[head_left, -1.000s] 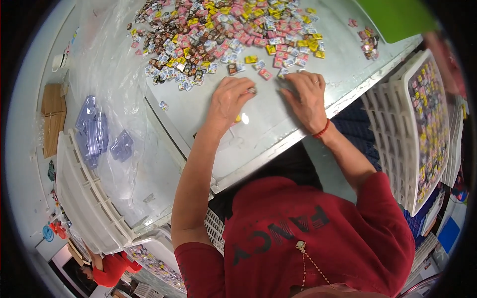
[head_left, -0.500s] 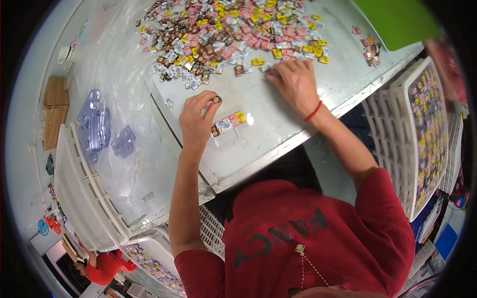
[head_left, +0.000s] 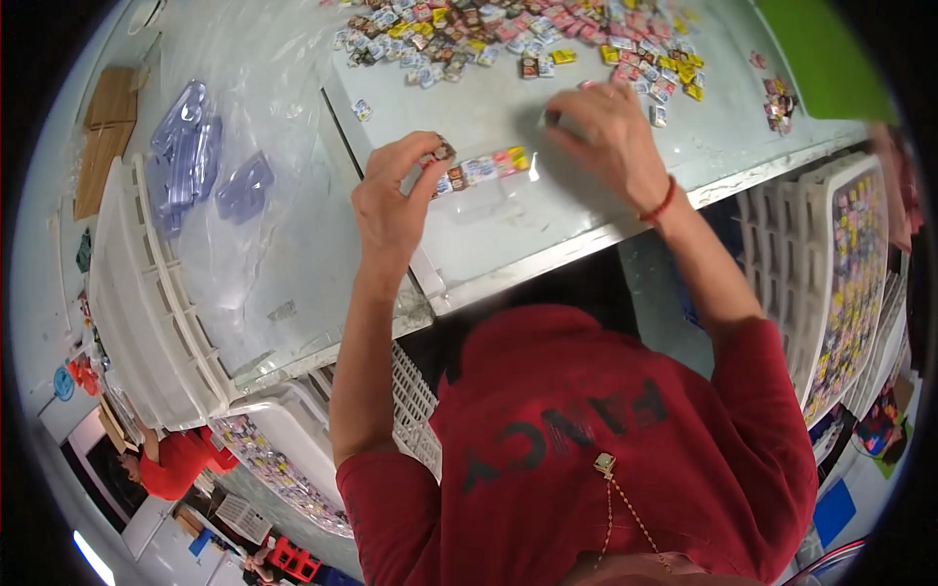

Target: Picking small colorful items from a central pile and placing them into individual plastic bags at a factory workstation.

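My left hand (head_left: 391, 195) pinches a small brown wrapped sweet (head_left: 444, 150) between thumb and fingers. It is at the left end of a short row of wrapped sweets (head_left: 479, 171) in brown, white, pink and yellow. The row lies in a clear plastic holder (head_left: 493, 207), hard to see against the pale tabletop. To the right my right hand (head_left: 616, 137) hovers, fingers curled and blurred, thumb and forefinger close together around something small I cannot make out. Beyond both hands spreads a large pile of mixed wrapped sweets (head_left: 528, 34).
Clear bluish plastic holders (head_left: 186, 156) lie on plastic sheeting at the left. White crates (head_left: 156, 293) stand at the left edge, and stacked trays of sweets (head_left: 845, 283) at the right. A green board (head_left: 831, 59) sits far right. A person in red (head_left: 186, 464) is at lower left.
The view has shifted, so the pile sits higher in the picture. My right hand has come away from the pile's near edge. My left hand still holds the brown sweet, closer to the row.
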Available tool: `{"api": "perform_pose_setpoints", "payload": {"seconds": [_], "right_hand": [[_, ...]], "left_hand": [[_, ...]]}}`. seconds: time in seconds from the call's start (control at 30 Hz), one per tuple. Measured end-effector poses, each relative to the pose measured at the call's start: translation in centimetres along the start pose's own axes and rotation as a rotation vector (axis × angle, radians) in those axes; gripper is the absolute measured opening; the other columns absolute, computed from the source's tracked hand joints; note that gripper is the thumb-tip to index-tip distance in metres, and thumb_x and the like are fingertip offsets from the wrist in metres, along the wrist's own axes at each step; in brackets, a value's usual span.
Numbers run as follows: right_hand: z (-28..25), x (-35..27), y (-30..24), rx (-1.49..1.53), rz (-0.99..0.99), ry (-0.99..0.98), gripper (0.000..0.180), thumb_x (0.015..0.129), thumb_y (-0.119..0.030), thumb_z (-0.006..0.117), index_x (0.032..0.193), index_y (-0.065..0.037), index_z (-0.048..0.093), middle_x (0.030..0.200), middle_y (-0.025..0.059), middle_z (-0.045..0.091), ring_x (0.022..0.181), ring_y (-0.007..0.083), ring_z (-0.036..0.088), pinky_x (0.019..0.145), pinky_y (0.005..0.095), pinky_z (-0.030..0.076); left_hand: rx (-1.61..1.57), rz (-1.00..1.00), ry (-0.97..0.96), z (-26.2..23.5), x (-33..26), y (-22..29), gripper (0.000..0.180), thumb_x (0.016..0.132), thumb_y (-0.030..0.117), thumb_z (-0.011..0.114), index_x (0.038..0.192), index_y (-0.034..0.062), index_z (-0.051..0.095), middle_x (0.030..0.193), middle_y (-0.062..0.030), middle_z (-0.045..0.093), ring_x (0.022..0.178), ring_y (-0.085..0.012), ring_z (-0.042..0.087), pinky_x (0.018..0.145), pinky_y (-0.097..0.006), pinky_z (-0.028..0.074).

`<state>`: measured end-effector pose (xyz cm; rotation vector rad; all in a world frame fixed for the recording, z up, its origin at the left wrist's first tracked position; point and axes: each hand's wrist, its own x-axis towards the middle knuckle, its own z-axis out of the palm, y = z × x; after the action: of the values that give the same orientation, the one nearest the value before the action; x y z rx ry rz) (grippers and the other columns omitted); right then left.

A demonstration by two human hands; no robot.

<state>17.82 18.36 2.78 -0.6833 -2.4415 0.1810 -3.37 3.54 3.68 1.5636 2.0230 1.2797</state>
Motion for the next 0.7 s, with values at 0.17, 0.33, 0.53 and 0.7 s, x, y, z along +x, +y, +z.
{"api": "perform_pose_setpoints", "payload": {"seconds": [0.17,0.33,0.53,0.7], "right_hand": [[-0.3,-2.0,-5.2,0.312,-0.083,-0.116,0.027,0.070,-0.011,0.074,0.096,-0.010,0.065,0.097,0.0032,0.066,0.089,0.0221,0.059,0.088,0.0390,0.042],[2.3,-3.0,-6.9,0.239,-0.157,-0.122,0.030,0.069,-0.011,0.075,0.098,-0.008,0.065,0.104,0.0047,0.065,0.096,0.0221,0.058,0.090,0.0401,0.041],[2.5,-3.0,-6.6,0.194,-0.132,-0.111,0.030,0.069,-0.011,0.074,0.097,-0.007,0.065,0.103,0.0054,0.065,0.094,0.0227,0.059,0.089,0.0395,0.042],[2.1,-2.6,-6.4,0.155,-0.184,-0.149,0.028,0.072,-0.011,0.071,0.099,-0.006,0.066,0.105,0.0065,0.065,0.094,0.0235,0.059,0.091,0.0402,0.042]], "left_hand": [[0.141,0.206,-0.123,0.6,-2.9,0.8,0.025,0.072,0.004,0.074,0.095,0.0034,0.067,0.104,-0.0055,0.067,0.095,-0.0237,0.060,0.084,-0.032,0.050],[0.247,0.406,-0.083,1.5,-4.0,-0.9,0.026,0.069,0.001,0.075,0.094,0.0016,0.067,0.103,-0.0067,0.065,0.096,-0.0252,0.060,0.085,-0.034,0.051],[0.178,0.398,-0.052,2.7,-4.2,-1.7,0.028,0.067,-0.001,0.075,0.095,0.0010,0.067,0.102,-0.0073,0.065,0.097,-0.0257,0.060,0.085,-0.034,0.052],[0.166,0.423,-0.083,2.5,-3.9,-1.9,0.027,0.067,-0.002,0.074,0.093,0.0003,0.067,0.101,-0.0084,0.066,0.096,-0.0262,0.061,0.084,-0.034,0.052]]}}
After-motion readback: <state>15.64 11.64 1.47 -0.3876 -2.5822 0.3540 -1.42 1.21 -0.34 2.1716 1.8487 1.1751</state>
